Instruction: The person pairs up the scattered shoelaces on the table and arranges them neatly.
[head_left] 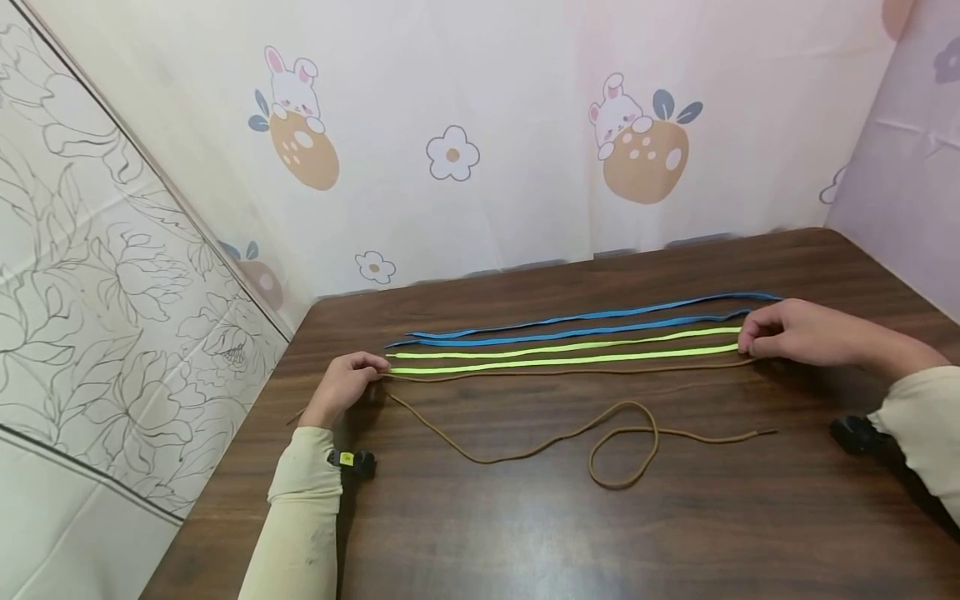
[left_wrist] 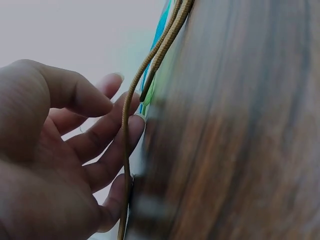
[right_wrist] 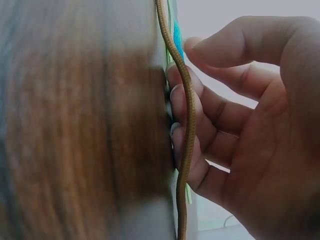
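Observation:
A thin brown cord lace (head_left: 562,372) runs nearly straight across the table between both hands. My left hand (head_left: 345,385) is at its left part, where the lace crosses the fingertips (left_wrist: 136,125) in the left wrist view, with the thumb held apart. My right hand (head_left: 802,333) is at the other end; there the lace (right_wrist: 190,105) lies against loosely bent fingers, outside the thumb. Just beyond lie two yellow-green strands (head_left: 525,364), their right ends hidden by the right hand. A second brown length (head_left: 487,461) lies slack nearer me, with one loop and a dark tip.
Two blue flat strands (head_left: 592,315) stretch behind the yellow-green ones, on the far part of the dark wooden table (head_left: 540,533). A wall covering (head_left: 517,208) with rabbit prints rises at the table's back edge. Small black devices (head_left: 363,464) are at both wrists.

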